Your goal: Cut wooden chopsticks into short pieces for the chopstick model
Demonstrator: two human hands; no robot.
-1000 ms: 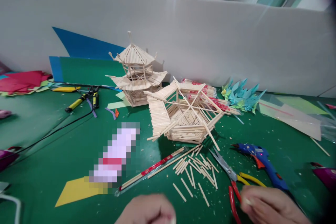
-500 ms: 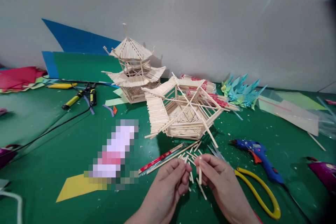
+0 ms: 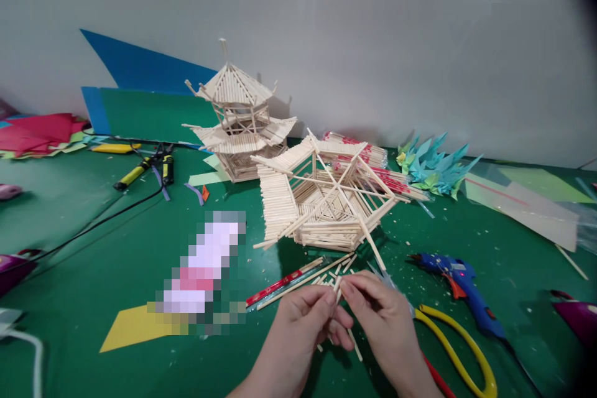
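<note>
My left hand is closed in a pinch on a short wooden stick that points up between its thumb and forefinger. Against it, the fingertips of my right hand are pinched together at the stick's upper end. Whether they hold one stick or two side by side cannot be made out. Loose cut sticks lie under and behind both hands. Just beyond stands a six-sided stick frame, its roof covered with sticks on the left and open beams on the right.
A finished-looking stick pagoda stands behind. To the right lie yellow-handled scissors and a blue glue gun with its cord. Wrapped stick bundles and folded teal paper are at the back; wire strippers lie left.
My hands have come together. The stick in my right hand has moved left and up to meet the one in my left. The view has shifted slightly.
</note>
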